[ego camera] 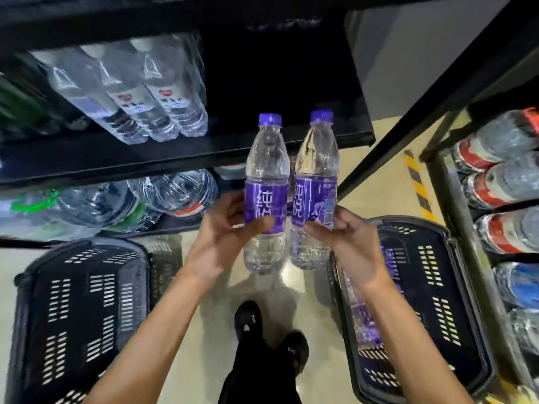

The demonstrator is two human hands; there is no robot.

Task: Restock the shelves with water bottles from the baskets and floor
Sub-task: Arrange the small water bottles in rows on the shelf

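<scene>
Step in hand: carrying to shelf, I judge; left hand [224, 231] grips left bottle [265, 199] round its purple label; right hand [350, 243] grips right bottle [316, 193] the same way, thumb on label; both upright, side by side, just in front of black shelf [204, 147] edge; next move prob. needs lift over that edge & set-down on the shelf's bare span, right of stocked clear bottles [151, 97]; bottles: clear, full, purple caps, white characters on wrap.
</scene>
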